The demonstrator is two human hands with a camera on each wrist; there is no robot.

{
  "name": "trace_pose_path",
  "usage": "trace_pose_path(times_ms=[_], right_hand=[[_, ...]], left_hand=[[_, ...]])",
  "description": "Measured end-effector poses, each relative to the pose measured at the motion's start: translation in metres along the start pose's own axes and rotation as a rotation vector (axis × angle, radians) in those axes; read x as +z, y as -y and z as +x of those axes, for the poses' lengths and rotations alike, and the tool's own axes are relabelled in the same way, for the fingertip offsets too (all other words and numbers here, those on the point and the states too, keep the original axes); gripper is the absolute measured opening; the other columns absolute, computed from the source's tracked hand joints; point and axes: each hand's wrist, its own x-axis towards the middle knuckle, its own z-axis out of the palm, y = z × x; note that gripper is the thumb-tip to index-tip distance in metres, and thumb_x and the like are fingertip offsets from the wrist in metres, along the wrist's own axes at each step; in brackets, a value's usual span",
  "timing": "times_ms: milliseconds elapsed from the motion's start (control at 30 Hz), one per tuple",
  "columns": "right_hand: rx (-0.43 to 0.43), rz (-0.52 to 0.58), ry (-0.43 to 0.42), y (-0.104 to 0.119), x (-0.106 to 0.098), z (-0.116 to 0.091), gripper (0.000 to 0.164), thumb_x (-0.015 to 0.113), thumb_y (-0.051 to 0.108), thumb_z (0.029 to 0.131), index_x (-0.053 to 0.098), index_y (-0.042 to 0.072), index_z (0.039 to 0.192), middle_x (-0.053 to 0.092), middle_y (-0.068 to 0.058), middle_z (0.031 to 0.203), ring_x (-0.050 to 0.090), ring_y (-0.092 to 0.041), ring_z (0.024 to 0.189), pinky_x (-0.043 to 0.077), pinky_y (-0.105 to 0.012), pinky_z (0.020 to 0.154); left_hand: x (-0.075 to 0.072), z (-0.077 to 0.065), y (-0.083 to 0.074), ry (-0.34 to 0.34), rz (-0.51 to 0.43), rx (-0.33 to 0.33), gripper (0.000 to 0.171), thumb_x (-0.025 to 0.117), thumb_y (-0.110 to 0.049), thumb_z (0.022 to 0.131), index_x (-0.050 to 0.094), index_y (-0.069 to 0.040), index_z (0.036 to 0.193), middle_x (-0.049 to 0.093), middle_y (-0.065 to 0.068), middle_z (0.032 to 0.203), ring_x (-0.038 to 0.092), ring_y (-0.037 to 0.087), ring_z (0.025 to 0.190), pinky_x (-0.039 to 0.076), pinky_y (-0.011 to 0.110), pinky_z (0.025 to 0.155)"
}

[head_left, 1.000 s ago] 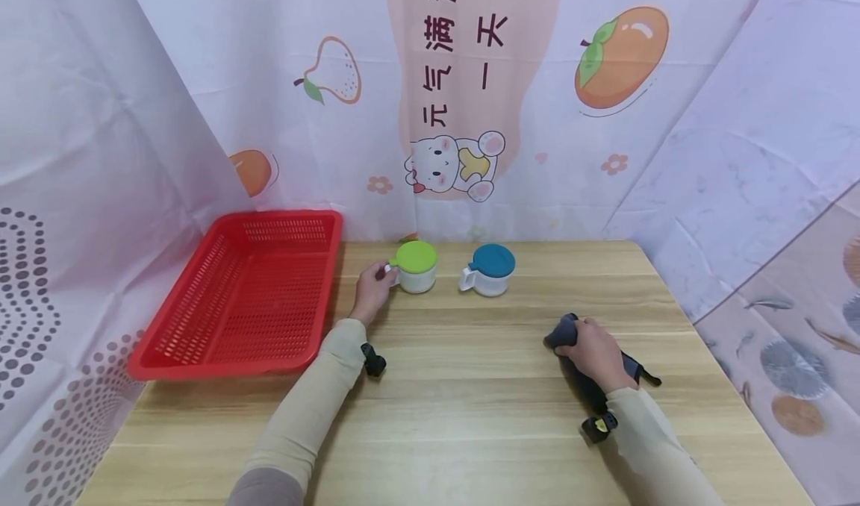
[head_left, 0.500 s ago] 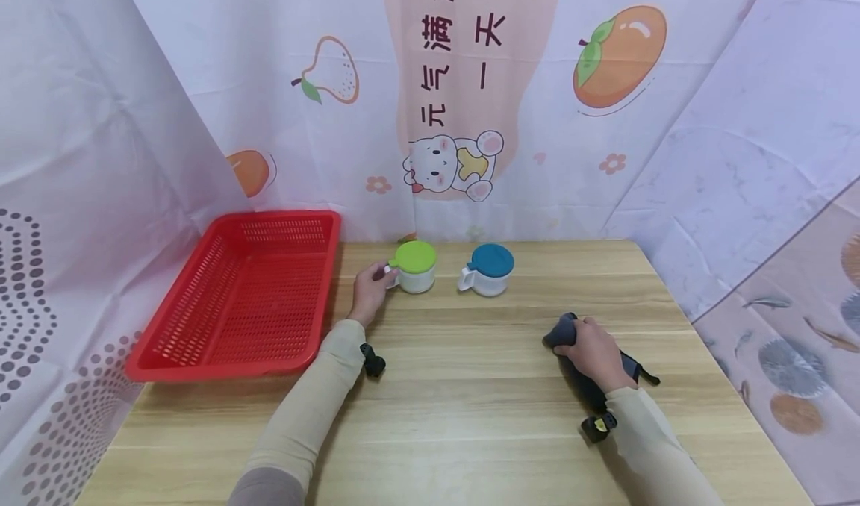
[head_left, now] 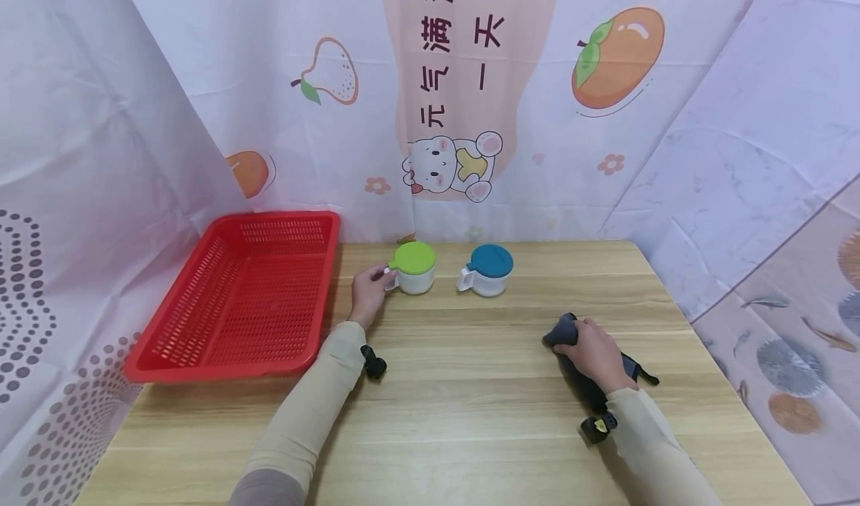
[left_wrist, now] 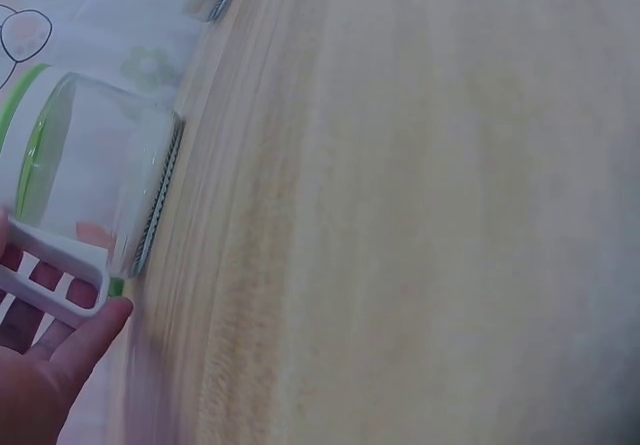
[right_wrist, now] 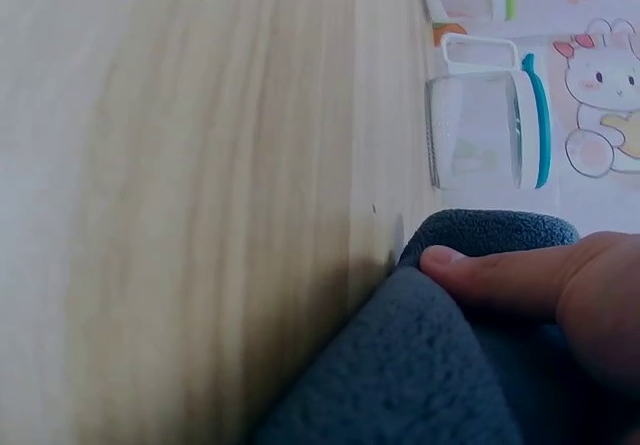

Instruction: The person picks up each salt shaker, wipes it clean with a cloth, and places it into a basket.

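In the head view, my left hand (head_left: 368,295) is at the white handle of a seasoning jar with a green lid (head_left: 414,258). The left wrist view has fingers (left_wrist: 92,343) around that handle (left_wrist: 60,265); the jar's clear body (left_wrist: 100,175) stands on the table. At the right, my right hand (head_left: 594,353) grips a folded, dark grey fleecy cloth (head_left: 563,330) lying on the wood. Up close, the thumb (right_wrist: 510,280) presses on the cloth (right_wrist: 390,375). The fingers beneath are hidden. A black strap (head_left: 648,377) sticks out beyond the hand.
A second seasoning jar (head_left: 490,271), blue-lidded with a white handle, stands right of the green one. At the left sits a red perforated plastic basket (head_left: 322,297). A printed curtain (head_left: 322,155) hangs behind the wooden table (head_left: 430,416).
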Motion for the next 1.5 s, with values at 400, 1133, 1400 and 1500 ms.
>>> trace_pose_path(times_ms=[400,1133,1400,1500], right_hand=[[0.012,0.028,-0.050,-0.003,-0.003,-0.001,0.041,0.071,0.024,0.075,0.061,-0.006,0.102,0.062,-0.027,0.101,0.059,-0.042,0.090,0.046,-0.052,0.075],[-0.008,0.046,-0.031,-0.001,-0.008,0.003,0.040,0.069,0.026,0.077,0.061,-0.005,0.101,0.063,-0.026,0.098,0.061,-0.038,0.086,0.046,-0.050,0.074],[-0.005,0.055,-0.039,0.003,-0.008,0.002,0.041,0.068,0.024,0.077,0.060,-0.006,0.105,0.063,-0.027,0.102,0.060,-0.039,0.089,0.046,-0.051,0.076],[-0.012,0.061,-0.047,0.006,-0.008,0.002,0.040,0.067,0.025,0.077,0.061,-0.005,0.103,0.063,-0.026,0.100,0.060,-0.038,0.088,0.046,-0.050,0.075]], left_hand=[[0.004,-0.005,-0.004,-0.058,0.042,0.002,0.033,0.069,-0.020,0.079,0.065,-0.006,0.109,0.064,0.013,0.112,0.057,0.019,0.104,0.049,0.033,0.085],[0.004,-0.013,-0.009,-0.150,-0.052,-0.027,0.033,0.069,-0.017,0.078,0.065,-0.003,0.108,0.064,0.015,0.111,0.057,0.020,0.105,0.045,0.033,0.093],[0.003,-0.019,-0.016,-0.153,-0.066,-0.047,0.032,0.068,-0.019,0.080,0.065,-0.005,0.108,0.064,0.013,0.111,0.056,0.019,0.105,0.045,0.033,0.094],[0.002,-0.022,-0.019,-0.159,-0.063,-0.043,0.032,0.068,-0.020,0.079,0.066,-0.005,0.108,0.064,0.013,0.110,0.056,0.019,0.105,0.044,0.033,0.094]])
